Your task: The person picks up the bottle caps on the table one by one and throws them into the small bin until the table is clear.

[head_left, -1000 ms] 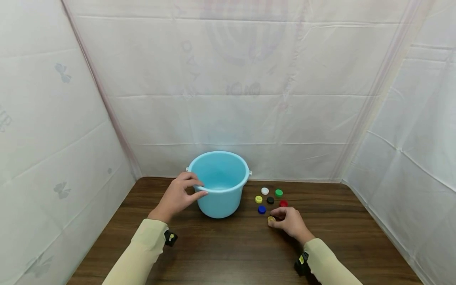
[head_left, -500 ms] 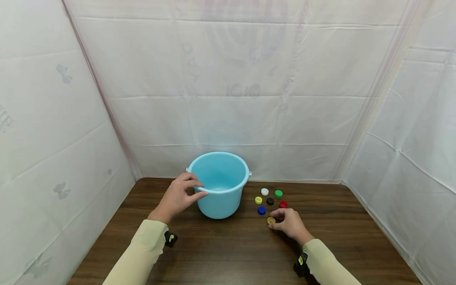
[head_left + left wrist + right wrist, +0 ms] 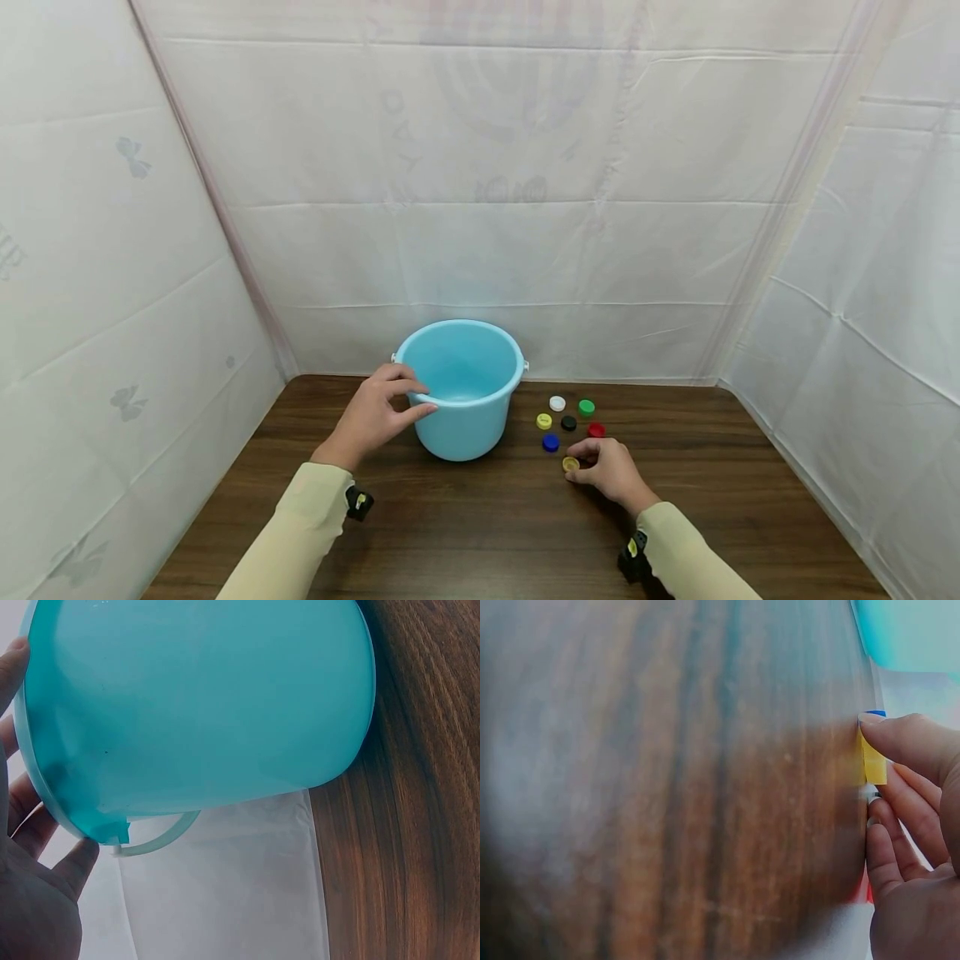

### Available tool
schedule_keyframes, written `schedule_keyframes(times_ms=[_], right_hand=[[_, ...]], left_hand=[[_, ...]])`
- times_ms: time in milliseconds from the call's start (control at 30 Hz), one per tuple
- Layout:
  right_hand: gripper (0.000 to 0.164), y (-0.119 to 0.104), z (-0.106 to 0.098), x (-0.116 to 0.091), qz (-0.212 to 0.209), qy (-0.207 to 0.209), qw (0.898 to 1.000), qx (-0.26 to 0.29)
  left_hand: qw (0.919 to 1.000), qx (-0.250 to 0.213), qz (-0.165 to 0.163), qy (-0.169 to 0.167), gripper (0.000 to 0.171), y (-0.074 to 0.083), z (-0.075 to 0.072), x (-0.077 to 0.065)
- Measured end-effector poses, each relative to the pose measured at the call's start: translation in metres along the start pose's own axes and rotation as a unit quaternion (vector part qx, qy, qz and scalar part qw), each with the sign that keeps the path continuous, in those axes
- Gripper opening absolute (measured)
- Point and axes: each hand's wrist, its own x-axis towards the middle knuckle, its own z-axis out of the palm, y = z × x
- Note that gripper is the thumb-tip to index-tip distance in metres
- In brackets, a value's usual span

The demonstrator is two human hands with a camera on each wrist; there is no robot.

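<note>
A light blue plastic bucket (image 3: 463,432) stands upright on the wooden table. At its near left rim my left hand (image 3: 369,417) holds on, thumb outside and fingers over the edge. The left wrist view shows the bucket wall (image 3: 210,712) and that hand (image 3: 37,900) at the rim. My right hand (image 3: 613,473) pinches a yellow bottle cap (image 3: 571,465), hollow side up, low at the tabletop. In the right wrist view the thumb lies at one edge of this yellow cap (image 3: 874,761). A red bottle cap (image 3: 596,430) lies just beyond the right fingers.
Several more caps lie between bucket and right hand: blue (image 3: 551,442), black (image 3: 569,423), another yellow (image 3: 544,422), white (image 3: 557,403) and green (image 3: 587,408). White sheeting (image 3: 480,250) encloses the dark wooden table (image 3: 465,533) at the back and sides.
My right thumb has shifted slightly at the yellow cap, so more of the cap's hollow side shows. My left hand and the bucket have stayed put.
</note>
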Motion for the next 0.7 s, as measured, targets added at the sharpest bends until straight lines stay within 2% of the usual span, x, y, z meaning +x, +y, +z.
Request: schedule_keyframes(times_ms=[700], right_hand=[[0.023,-0.0029,0.0019,0.0038,-0.004,0.021,0.999,0.029]], left_hand=[[1.0,0.004,-0.001,0.0,0.021,-0.0011,0.0008,0.0004]])
